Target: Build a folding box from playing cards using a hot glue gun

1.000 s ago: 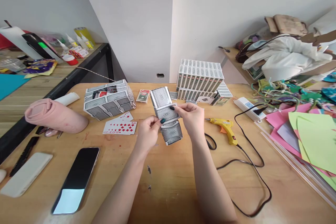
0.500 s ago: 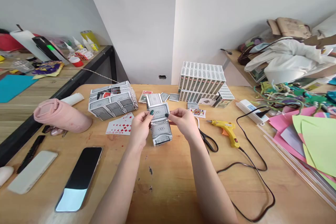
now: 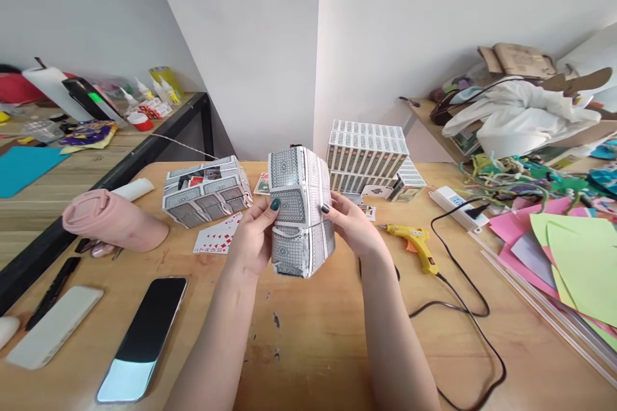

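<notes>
Between my hands is a box made of playing cards, its grey patterned card backs facing me on two sides. My left hand grips its left side, thumb on the front face. On the right side, my right hand holds it, thumb near the corner edge; the fingers behind are hidden. A second playing-card box, open on top with cards inside, stands to the left. Fanned diamond cards lie beside my left hand. A yellow glue gun lies right of my right hand.
Stacked card packs stand at the back. A power strip and a black cord are on the right, near coloured paper. A phone, a white case and a pink roll occupy the left.
The playing-card box has been lifted toward me and turned, so a second side now shows on its right. Both hands keep hold; my right hand has shifted right.
</notes>
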A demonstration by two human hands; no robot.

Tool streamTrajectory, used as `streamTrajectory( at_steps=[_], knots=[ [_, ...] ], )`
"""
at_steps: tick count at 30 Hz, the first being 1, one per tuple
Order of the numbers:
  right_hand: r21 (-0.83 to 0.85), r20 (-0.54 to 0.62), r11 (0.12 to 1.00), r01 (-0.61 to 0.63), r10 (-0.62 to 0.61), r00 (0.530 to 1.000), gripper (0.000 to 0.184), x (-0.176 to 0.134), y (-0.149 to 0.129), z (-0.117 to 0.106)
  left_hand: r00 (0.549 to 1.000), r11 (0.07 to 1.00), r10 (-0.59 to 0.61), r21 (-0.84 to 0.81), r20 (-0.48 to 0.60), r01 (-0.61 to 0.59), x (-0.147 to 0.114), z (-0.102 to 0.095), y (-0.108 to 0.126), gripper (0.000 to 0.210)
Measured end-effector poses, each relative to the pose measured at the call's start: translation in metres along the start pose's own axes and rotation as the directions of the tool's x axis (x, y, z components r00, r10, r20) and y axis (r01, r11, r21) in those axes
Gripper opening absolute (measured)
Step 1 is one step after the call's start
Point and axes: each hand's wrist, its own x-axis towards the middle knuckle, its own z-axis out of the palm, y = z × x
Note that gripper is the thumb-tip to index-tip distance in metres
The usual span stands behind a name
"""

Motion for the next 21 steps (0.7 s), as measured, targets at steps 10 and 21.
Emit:
streamTrajectory(
  at_steps=[10,21],
  knots=[
    [0.159,-0.042,0.986,-0.043,0.051,0.998,0.043,-0.013,-0.017,-0.01,0.962,0.945,-0.244,-0.189,0.126,0.265,0.012,-0.004,0.001,0.017],
    [0.251,-0.184,0.968,0.009,0.038,0.982,0.031,-0.012,-0.023,0.0,0.949,0.992,-0.104,-0.038,0.298,0.121,0.01,-0.01,0.003,0.038]
  ],
)
